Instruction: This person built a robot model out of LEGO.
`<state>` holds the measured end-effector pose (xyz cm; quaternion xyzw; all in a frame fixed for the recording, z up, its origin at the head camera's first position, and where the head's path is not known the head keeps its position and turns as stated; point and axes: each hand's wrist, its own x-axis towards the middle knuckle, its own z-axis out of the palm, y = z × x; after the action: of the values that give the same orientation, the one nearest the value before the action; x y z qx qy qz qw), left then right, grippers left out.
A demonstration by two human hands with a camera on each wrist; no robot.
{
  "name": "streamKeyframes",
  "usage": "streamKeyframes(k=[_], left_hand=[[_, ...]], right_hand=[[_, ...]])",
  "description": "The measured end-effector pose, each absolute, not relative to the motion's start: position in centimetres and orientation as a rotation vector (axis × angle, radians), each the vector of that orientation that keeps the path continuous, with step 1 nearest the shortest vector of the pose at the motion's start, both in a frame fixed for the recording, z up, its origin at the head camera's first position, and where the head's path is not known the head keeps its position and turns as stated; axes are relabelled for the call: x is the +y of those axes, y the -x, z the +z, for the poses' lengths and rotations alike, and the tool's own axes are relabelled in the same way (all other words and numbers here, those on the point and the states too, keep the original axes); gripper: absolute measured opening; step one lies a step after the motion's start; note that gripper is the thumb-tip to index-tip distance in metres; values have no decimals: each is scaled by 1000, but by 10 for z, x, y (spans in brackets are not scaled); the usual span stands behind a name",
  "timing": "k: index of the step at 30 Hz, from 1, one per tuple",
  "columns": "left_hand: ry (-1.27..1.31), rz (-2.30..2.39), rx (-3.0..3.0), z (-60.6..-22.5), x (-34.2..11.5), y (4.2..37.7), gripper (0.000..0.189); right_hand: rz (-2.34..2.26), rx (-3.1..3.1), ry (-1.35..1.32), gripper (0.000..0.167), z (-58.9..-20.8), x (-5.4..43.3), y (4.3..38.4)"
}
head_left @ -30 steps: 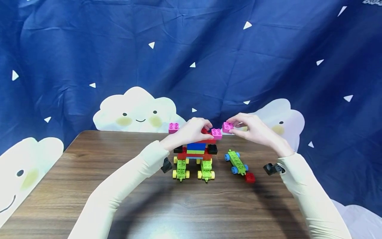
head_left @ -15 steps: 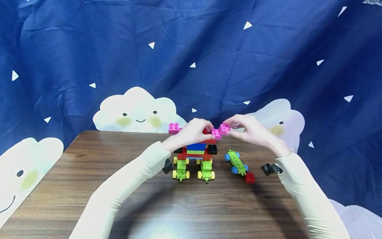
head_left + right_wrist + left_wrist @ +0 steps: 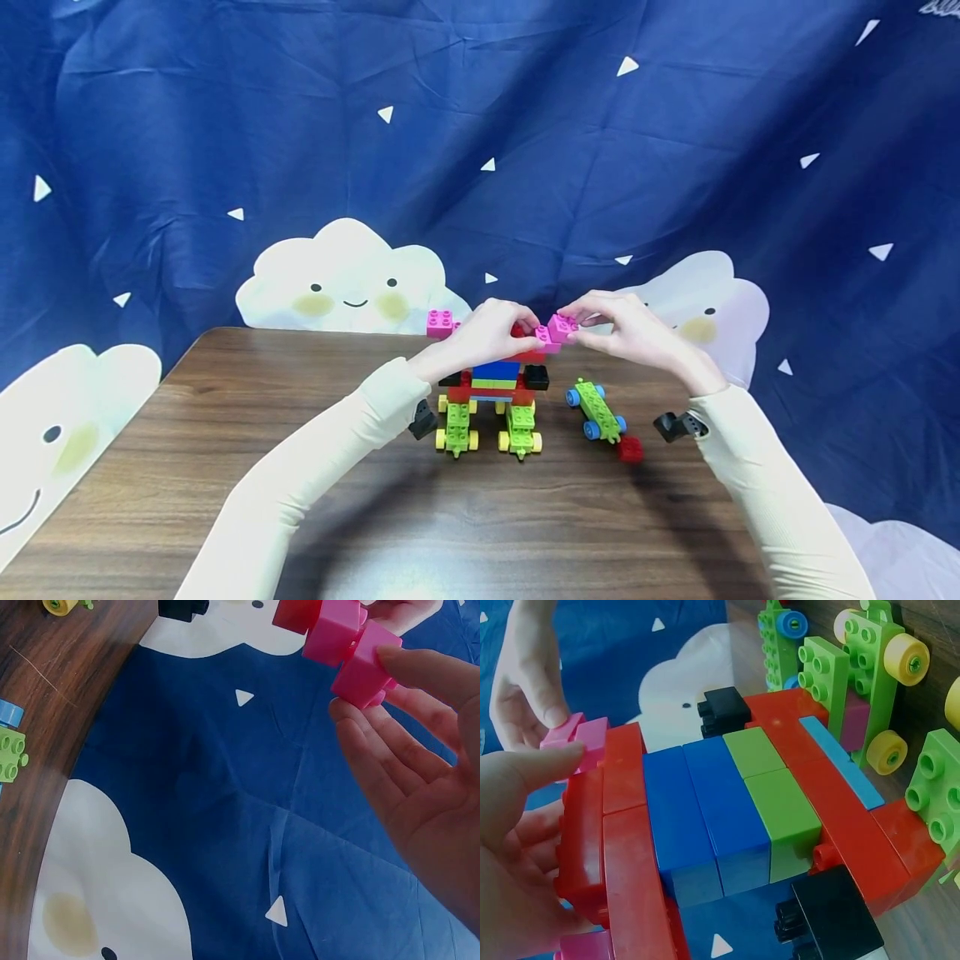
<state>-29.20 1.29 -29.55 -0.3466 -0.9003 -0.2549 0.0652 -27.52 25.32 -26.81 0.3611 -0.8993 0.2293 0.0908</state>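
My left hand (image 3: 489, 333) grips the upper part of a toy brick figure (image 3: 495, 371), built of red, blue, green, black and pink bricks on green wheeled bases. In the left wrist view its thumb lies along the red top brick (image 3: 583, 840), the tip at a pink brick (image 3: 592, 737), with fingers behind. Between right thumb and fingers, my right hand (image 3: 626, 333) pinches another pink brick (image 3: 367, 664). That brick sits right at the outer upper edge of the figure's pink arm brick (image 3: 334, 631), slightly tilted in the head view.
A green wheeled base (image 3: 597, 412) with blue wheels stands right of the figure on the wooden table (image 3: 360, 517). Beside its near end lies a red brick (image 3: 631, 450). Behind the table hangs a blue curtain (image 3: 420, 192) with white clouds and triangles.
My right hand has moved left and slightly down, bringing its pink brick from a gap away up against the figure's pink brick. The left hand keeps its grip with only a slight shift.
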Motion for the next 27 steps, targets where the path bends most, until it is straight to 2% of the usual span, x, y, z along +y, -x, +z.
streamKeyframes(k=[27], left_hand=[[1054,-847,-2707,-298,14,291,33]], right_hand=[[638,-2641,-1117,26,-263,246,273]])
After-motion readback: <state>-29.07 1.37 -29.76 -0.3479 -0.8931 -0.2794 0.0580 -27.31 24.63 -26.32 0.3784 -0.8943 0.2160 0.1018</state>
